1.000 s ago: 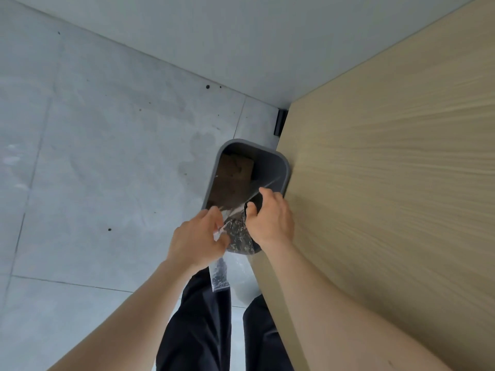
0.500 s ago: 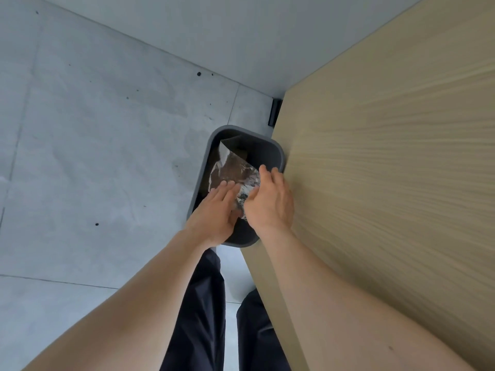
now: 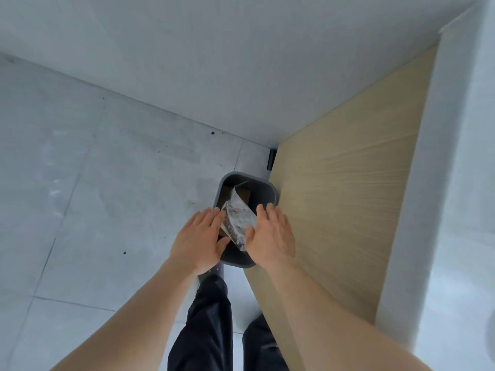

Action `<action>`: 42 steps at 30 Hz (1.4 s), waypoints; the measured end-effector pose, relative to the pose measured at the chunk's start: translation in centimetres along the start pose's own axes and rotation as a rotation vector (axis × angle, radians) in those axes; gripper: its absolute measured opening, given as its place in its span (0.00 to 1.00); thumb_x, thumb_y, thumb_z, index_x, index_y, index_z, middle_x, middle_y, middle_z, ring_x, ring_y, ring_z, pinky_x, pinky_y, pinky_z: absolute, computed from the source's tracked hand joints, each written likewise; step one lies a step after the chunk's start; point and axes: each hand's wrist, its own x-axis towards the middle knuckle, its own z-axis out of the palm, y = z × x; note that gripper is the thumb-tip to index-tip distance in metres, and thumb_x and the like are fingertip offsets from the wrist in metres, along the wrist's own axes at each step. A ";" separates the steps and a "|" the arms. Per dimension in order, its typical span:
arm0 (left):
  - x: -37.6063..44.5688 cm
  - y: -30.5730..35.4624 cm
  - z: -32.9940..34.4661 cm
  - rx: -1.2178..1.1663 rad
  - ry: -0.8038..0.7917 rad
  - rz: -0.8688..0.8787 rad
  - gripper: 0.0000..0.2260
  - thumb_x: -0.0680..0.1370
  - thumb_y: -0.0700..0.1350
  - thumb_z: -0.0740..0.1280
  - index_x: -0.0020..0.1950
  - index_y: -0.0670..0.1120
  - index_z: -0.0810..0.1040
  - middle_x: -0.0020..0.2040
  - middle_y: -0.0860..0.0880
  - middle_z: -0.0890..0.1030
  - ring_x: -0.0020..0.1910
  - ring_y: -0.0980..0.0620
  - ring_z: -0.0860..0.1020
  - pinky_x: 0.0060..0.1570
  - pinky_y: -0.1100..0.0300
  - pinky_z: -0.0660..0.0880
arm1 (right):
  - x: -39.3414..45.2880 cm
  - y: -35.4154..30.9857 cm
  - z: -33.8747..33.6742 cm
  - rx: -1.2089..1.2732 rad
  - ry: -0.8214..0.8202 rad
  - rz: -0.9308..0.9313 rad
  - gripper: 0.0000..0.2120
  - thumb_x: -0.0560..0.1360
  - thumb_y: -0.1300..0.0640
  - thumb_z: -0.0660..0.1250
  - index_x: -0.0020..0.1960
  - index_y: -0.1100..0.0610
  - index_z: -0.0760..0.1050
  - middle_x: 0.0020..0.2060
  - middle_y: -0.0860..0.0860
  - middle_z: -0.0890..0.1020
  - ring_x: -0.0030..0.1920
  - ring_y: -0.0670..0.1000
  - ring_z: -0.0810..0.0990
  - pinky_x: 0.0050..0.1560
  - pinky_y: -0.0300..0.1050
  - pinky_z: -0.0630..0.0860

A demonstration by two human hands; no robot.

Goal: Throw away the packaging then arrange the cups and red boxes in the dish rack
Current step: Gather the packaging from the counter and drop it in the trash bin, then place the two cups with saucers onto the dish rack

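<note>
You are standing over a dark grey waste bin [image 3: 270, 195] on the tiled floor [image 3: 93, 196], and the clear plastic packaging [image 3: 237, 222] is sitting in its mouth, one corner poking up above the rim. Your left hand [image 3: 199, 236] is hovering flat with the fingers loosely spread, its fingertips at the wrapper's left edge; your right hand [image 3: 272, 235] is likewise flat and open, its thumb lying against the wrapper's right side. Neither hand is pinching it. By my reading you are finishing the first step: the packaging is in the bin but not fully down. The cups, the red boxes and the dish rack are not showing, so all the arranging is left. The bin is standing right against the pale wood cabinet side [image 3: 348, 210], which is crowding your right forearm; your dark trouser legs [image 3: 209, 330] are standing just short of the bin.
</note>
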 end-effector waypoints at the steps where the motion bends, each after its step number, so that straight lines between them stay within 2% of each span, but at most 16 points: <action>1: -0.5 0.2 -1.3 0.018 0.007 0.002 0.30 0.82 0.59 0.54 0.80 0.47 0.53 0.81 0.49 0.57 0.80 0.49 0.53 0.79 0.52 0.51 | -0.8 -0.1 -0.9 -0.010 -0.005 -0.017 0.31 0.80 0.46 0.57 0.79 0.59 0.56 0.77 0.60 0.61 0.77 0.59 0.57 0.77 0.57 0.58; 8: -5.1 2.4 -10.0 0.069 0.092 -0.003 0.31 0.81 0.59 0.56 0.80 0.45 0.56 0.80 0.47 0.60 0.79 0.47 0.56 0.78 0.52 0.52 | -6.7 -1.5 -8.3 -0.037 -0.019 -0.136 0.35 0.80 0.46 0.56 0.79 0.62 0.50 0.79 0.59 0.55 0.80 0.58 0.50 0.79 0.55 0.51; 11: -7.4 3.8 -13.7 0.099 0.102 -0.008 0.32 0.81 0.60 0.54 0.81 0.46 0.52 0.81 0.47 0.56 0.80 0.48 0.53 0.79 0.53 0.49 | -9.7 -2.0 -12.1 -0.040 0.003 -0.197 0.35 0.81 0.46 0.56 0.80 0.62 0.48 0.80 0.59 0.52 0.80 0.57 0.48 0.80 0.54 0.49; 15: -10.2 6.6 -18.6 0.116 0.158 0.006 0.32 0.82 0.61 0.52 0.81 0.47 0.51 0.81 0.49 0.55 0.80 0.49 0.52 0.78 0.54 0.47 | -13.5 -1.9 -17.5 -0.007 0.130 -0.227 0.34 0.81 0.45 0.57 0.79 0.61 0.50 0.79 0.57 0.55 0.79 0.57 0.50 0.80 0.52 0.50; 20: -13.5 11.4 -24.4 0.140 0.287 0.051 0.31 0.81 0.60 0.56 0.79 0.46 0.57 0.78 0.50 0.62 0.78 0.48 0.59 0.77 0.54 0.55 | -17.7 0.2 -23.7 0.007 0.282 -0.222 0.35 0.80 0.43 0.57 0.79 0.61 0.51 0.79 0.57 0.55 0.80 0.56 0.50 0.80 0.51 0.46; 24: -14.4 15.5 -27.0 0.163 0.337 0.094 0.31 0.80 0.62 0.55 0.78 0.47 0.60 0.77 0.51 0.65 0.76 0.48 0.61 0.76 0.53 0.59 | -21.2 3.6 -27.6 0.005 0.387 -0.199 0.34 0.80 0.43 0.58 0.78 0.61 0.53 0.78 0.57 0.58 0.79 0.57 0.52 0.79 0.51 0.48; 34: -13.9 28.2 -26.5 0.242 0.332 0.223 0.33 0.80 0.65 0.52 0.80 0.49 0.55 0.80 0.52 0.58 0.79 0.51 0.56 0.78 0.53 0.54 | -26.6 16.4 -27.8 0.131 0.476 -0.047 0.34 0.82 0.44 0.56 0.80 0.59 0.49 0.80 0.56 0.53 0.80 0.55 0.49 0.79 0.49 0.44; 37: -14.6 32.5 -24.6 0.207 0.303 0.210 0.33 0.80 0.65 0.52 0.80 0.50 0.55 0.80 0.53 0.58 0.78 0.51 0.56 0.77 0.54 0.56 | -28.5 21.4 -27.2 0.194 0.487 -0.014 0.33 0.82 0.45 0.57 0.80 0.59 0.50 0.80 0.55 0.54 0.80 0.54 0.50 0.79 0.48 0.45; 40: -15.6 42.8 -18.7 0.179 0.279 0.177 0.32 0.80 0.65 0.52 0.80 0.51 0.55 0.80 0.54 0.58 0.78 0.52 0.57 0.76 0.54 0.57 | -31.4 33.5 -25.2 0.251 0.452 0.042 0.33 0.81 0.45 0.58 0.80 0.59 0.52 0.80 0.55 0.56 0.80 0.54 0.52 0.79 0.47 0.47; 42: -16.3 42.9 -18.7 0.145 0.306 0.157 0.33 0.79 0.66 0.52 0.79 0.51 0.56 0.79 0.54 0.60 0.77 0.52 0.59 0.75 0.55 0.58 | -31.2 33.8 -24.9 0.302 0.461 0.042 0.34 0.80 0.43 0.58 0.79 0.58 0.53 0.79 0.54 0.58 0.79 0.54 0.55 0.78 0.46 0.50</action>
